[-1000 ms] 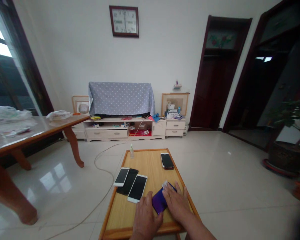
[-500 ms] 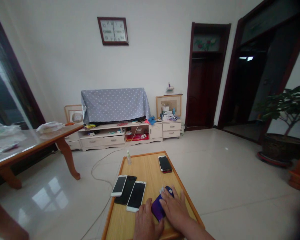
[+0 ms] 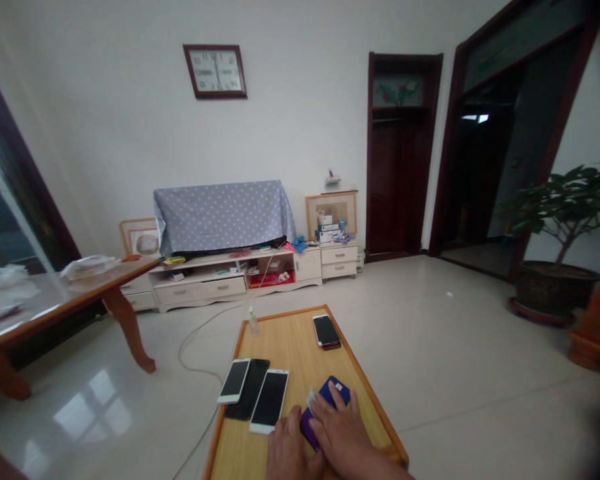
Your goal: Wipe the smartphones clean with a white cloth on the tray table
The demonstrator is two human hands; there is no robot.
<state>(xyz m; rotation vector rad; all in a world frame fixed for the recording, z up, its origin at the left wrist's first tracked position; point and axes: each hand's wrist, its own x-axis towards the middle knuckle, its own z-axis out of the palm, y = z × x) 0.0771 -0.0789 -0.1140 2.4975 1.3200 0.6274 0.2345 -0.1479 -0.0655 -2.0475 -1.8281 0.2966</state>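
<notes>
A shiny blue-purple phone [image 3: 334,385] lies back up and at a slant on the small wooden table. My left hand [image 3: 291,445] grips its lower left side, thumb toward the near edge. Over the phone's back lies my right hand [image 3: 337,427], fingers partly spread, pressing a crumpled white tissue [image 3: 311,398] against it near the left edge. Much of the phone is hidden beneath both hands. Close to my left hand rests a white phone [image 3: 269,400] with a dark screen. Beside that, another white phone [image 3: 235,381] overlaps a black phone [image 3: 250,390].
Stacked phones [image 3: 326,331] lie at the table's far right, and a small clear spray bottle [image 3: 253,321] stands at its far left corner. A raised rim edges the wooden table [image 3: 285,333]. A cable [image 3: 190,367] runs across the floor. A larger table [image 3: 80,287] stands left.
My right hand and the tissue have slid from the phone's upper end toward its left edge, uncovering more of the blue end. The camera view has shifted slightly.
</notes>
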